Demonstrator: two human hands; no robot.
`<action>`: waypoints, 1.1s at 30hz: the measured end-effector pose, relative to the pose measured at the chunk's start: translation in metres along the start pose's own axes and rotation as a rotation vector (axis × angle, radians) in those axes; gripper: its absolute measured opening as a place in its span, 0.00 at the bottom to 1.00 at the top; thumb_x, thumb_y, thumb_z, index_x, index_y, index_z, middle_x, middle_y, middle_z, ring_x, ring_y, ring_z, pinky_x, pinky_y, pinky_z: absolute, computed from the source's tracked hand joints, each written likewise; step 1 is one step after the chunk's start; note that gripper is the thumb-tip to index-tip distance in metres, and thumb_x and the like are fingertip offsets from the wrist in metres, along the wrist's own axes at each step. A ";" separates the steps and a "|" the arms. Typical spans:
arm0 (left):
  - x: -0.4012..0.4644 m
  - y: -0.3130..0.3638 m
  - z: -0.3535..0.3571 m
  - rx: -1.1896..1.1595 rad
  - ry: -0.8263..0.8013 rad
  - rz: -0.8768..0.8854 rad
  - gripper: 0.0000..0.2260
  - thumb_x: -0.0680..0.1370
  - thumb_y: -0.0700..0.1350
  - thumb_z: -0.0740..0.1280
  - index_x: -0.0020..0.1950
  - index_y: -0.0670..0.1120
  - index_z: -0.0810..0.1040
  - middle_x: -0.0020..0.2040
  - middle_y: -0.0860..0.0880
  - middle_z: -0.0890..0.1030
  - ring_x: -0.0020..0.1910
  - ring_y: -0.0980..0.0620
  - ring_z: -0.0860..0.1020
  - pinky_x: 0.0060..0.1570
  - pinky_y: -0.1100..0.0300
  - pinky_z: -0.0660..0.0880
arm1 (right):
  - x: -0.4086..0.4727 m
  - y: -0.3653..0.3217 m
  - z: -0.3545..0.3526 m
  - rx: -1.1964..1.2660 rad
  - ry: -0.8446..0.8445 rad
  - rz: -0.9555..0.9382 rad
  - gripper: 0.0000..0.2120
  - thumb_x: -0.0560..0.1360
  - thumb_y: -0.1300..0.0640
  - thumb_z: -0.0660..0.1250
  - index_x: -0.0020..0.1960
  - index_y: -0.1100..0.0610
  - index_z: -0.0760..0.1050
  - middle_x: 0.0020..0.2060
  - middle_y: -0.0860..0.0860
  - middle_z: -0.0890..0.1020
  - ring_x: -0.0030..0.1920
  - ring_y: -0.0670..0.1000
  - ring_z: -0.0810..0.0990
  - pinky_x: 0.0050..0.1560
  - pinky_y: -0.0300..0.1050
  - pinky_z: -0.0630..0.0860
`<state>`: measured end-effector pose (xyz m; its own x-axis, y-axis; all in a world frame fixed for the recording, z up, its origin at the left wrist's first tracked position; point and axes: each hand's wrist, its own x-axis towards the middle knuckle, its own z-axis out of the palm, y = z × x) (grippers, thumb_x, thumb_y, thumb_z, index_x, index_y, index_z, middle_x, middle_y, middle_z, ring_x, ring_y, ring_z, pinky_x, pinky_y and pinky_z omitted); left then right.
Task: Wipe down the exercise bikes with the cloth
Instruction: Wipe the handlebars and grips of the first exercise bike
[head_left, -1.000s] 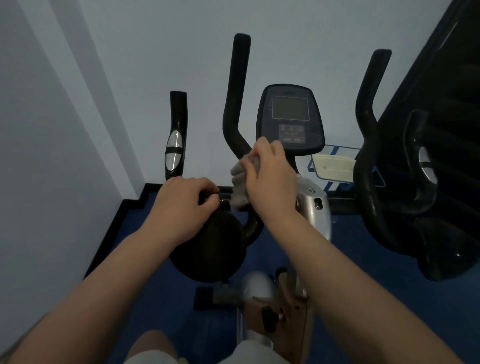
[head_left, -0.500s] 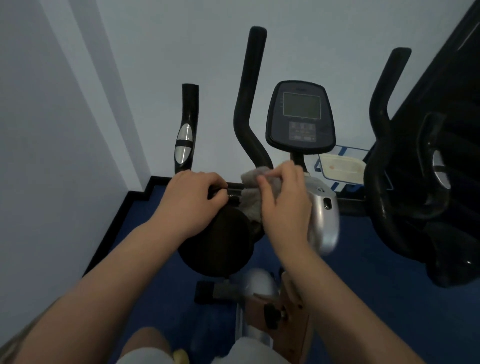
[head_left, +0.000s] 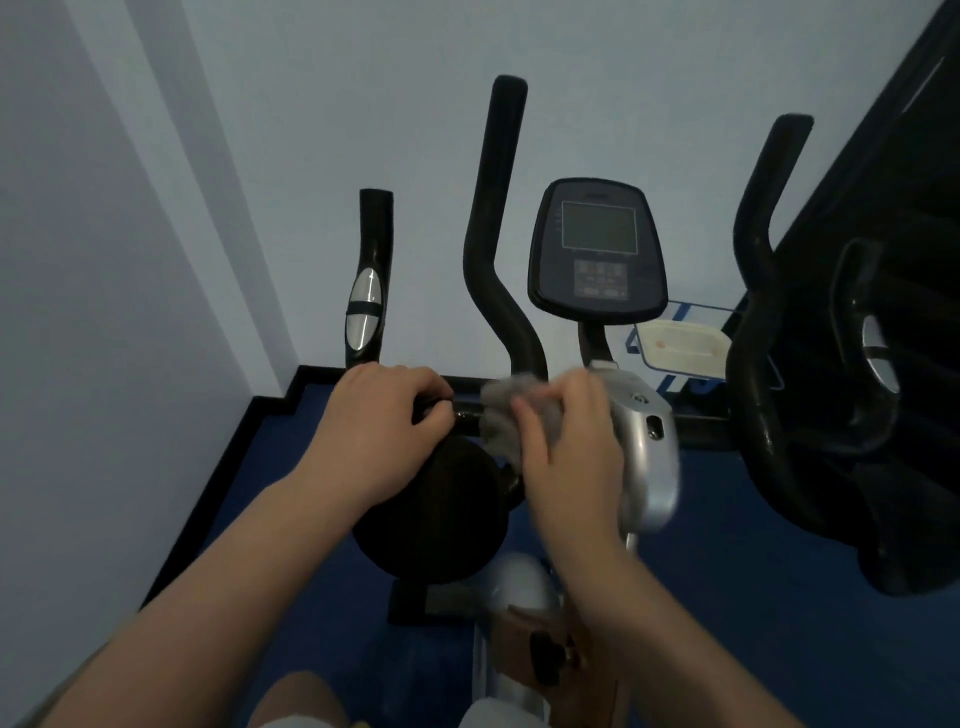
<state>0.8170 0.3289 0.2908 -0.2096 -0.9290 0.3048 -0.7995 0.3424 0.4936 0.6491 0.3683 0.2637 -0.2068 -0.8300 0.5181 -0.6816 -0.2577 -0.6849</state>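
Note:
An exercise bike stands in front of me, with a dark console (head_left: 597, 249) and tall black handlebars (head_left: 493, 228). My left hand (head_left: 384, 436) grips the horizontal bar (head_left: 467, 413) at the base of the left handle. My right hand (head_left: 566, 447) holds a grey cloth (head_left: 501, 415) bunched against the foot of the inner left handlebar, beside the silver housing (head_left: 647, 457). The cloth's lower part hangs down over the bar. A round black pad (head_left: 436, 519) sits below both hands.
A pale wall rises to the left and ahead. A second dark machine (head_left: 883, 364) stands close on the right, its handle (head_left: 758, 291) next to the bike. Blue floor (head_left: 727, 571) with black skirting lies below. A white tray (head_left: 680, 348) sits behind the console.
My right hand has slid the cloth down from the handlebar's bend to its base at the crossbar. My left hand has kept its grip. The view has tilted slightly downward.

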 end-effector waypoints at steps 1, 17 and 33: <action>0.001 0.001 -0.001 -0.008 -0.010 -0.001 0.10 0.77 0.50 0.64 0.55 0.52 0.82 0.46 0.54 0.83 0.47 0.54 0.77 0.55 0.53 0.72 | -0.018 0.002 -0.003 0.048 -0.017 0.005 0.06 0.77 0.52 0.64 0.46 0.48 0.67 0.45 0.43 0.71 0.44 0.39 0.73 0.42 0.34 0.72; 0.001 0.002 -0.002 0.027 -0.009 -0.003 0.10 0.77 0.51 0.65 0.54 0.53 0.82 0.46 0.54 0.83 0.48 0.53 0.77 0.54 0.55 0.70 | -0.015 0.007 -0.018 -0.044 -0.166 -0.155 0.05 0.77 0.53 0.65 0.47 0.51 0.70 0.46 0.44 0.72 0.43 0.42 0.75 0.38 0.46 0.76; 0.003 0.001 -0.002 0.069 -0.030 -0.004 0.11 0.77 0.52 0.64 0.55 0.53 0.82 0.47 0.54 0.83 0.49 0.53 0.78 0.58 0.53 0.71 | 0.076 -0.005 0.006 -0.167 -0.121 -0.184 0.06 0.79 0.54 0.64 0.47 0.51 0.67 0.46 0.46 0.70 0.41 0.47 0.74 0.38 0.45 0.73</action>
<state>0.8162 0.3264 0.2938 -0.2221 -0.9347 0.2776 -0.8371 0.3288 0.4372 0.6413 0.3032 0.3034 0.0096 -0.8326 0.5538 -0.8084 -0.3324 -0.4858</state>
